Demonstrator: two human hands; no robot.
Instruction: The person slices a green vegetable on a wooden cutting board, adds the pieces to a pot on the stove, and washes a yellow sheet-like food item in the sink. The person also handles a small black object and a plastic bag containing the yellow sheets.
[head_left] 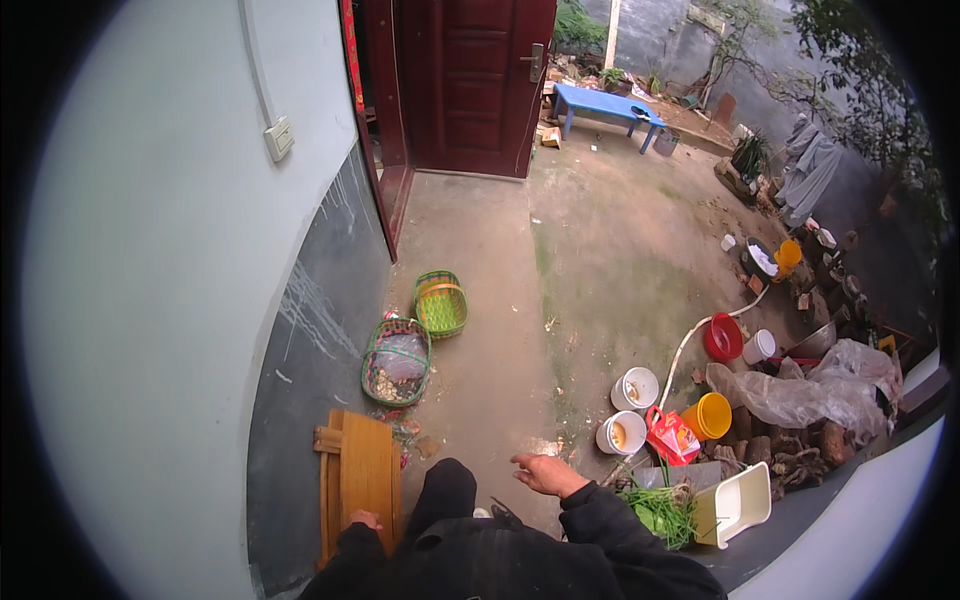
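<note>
My right hand (545, 473) is held out above the concrete floor in front of me, its fingers stretched and apart, with nothing in it. White buckets stand to its right: one bucket (619, 434) holds something yellowish in its bottom, and another bucket (635, 389) stands just behind it. Low on the left, my left hand (366, 519) is over the edge of a yellow-brown wooden board or stool (366, 462) by the wall. Only a small part of that hand shows, and whether it touches or grips the wood I cannot tell.
Two woven baskets (441, 304) (397, 362) sit along the left wall. On the right are a red bag (672, 437), a yellow bucket (708, 416), green vegetables (662, 512), a cream bin (734, 505), firewood and a hose (682, 346). A red-brown door (470, 90) and blue bench (608, 103) stand farther off.
</note>
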